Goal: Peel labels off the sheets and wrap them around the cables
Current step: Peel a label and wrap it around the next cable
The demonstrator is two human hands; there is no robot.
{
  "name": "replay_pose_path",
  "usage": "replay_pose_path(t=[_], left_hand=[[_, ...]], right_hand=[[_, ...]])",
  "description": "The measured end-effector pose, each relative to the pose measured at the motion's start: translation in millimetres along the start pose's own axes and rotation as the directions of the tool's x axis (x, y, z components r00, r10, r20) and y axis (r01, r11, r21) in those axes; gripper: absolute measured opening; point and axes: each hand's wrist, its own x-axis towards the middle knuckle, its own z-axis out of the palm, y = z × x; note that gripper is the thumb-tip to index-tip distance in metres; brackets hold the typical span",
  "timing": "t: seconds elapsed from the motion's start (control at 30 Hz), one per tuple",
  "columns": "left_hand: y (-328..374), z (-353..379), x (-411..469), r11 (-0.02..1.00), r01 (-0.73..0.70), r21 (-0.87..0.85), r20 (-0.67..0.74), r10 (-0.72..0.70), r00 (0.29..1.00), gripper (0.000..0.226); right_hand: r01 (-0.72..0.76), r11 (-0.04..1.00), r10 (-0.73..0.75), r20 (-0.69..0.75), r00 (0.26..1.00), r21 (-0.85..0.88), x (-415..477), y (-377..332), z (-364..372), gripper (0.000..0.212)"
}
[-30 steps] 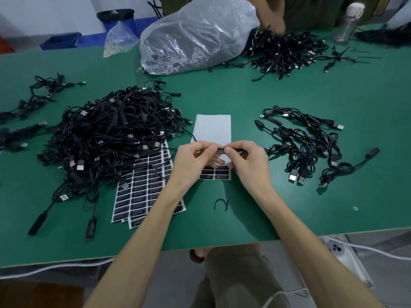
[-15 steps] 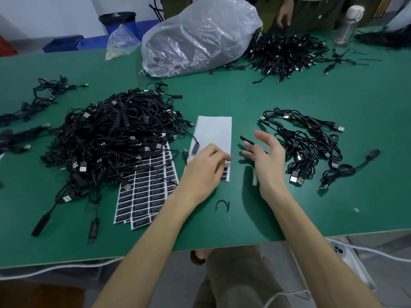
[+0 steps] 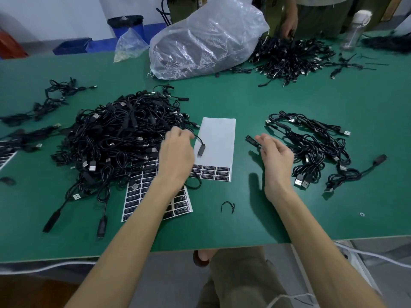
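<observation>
Left fingers [image 3: 182, 134] pinch a cable [image 3: 201, 149] (dangling over the label sheet [image 3: 219, 134]); right fingers [image 3: 264, 138] spread loosely.

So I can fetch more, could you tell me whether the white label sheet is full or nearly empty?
Nearly empty: the label sheet is bare white except some labels along its near edge.

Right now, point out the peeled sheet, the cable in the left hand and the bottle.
peeled sheet [image 3: 219, 136]: head view, bare white backing in its upper half.
cable [image 3: 201, 150]: head view, its dangling connector.
bottle [image 3: 354, 33]: head view, clear body below the cap.
</observation>
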Motion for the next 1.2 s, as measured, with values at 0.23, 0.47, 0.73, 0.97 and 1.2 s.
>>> replay_pose_path(t=[0.23, 0.47, 0.73, 0.97, 1.2], left_hand=[[-31, 2, 28, 0.961, 0.073, 0.266, -0.011, -0.073, 0.997, 0.028], [-9, 15, 68, 0.966, 0.173, 0.192, 0.077, -0.190, 0.979, 0.049], [-10, 23, 89, 0.934, 0.331, 0.130, 0.091, -0.344, 0.935, 0.050], [-8, 13, 69, 0.754, 0.411, -0.513, 0.173, -0.378, 0.910, 0.020], [13, -1, 27, 0.405, 0.407, -0.819, 0.426, -0.046, 0.904, 0.019]], right_hand=[[0.020, 1.000, -0.020, 0.041, 0.999, 0.002, 0, 1, -2, 0.018], [0.097, 0.988, -0.080, 0.134, 0.988, -0.124, -3, 8, 2, 0.020], [0.106, 0.984, -0.082, 0.163, 0.983, -0.141, -4, 9, 1, 0.017], [0.131, 0.975, -0.098, 0.186, 0.978, -0.178, -6, 9, 4, 0.016], [0.187, 0.952, -0.114, 0.289, 0.951, -0.240, -7, 12, 8, 0.012]])
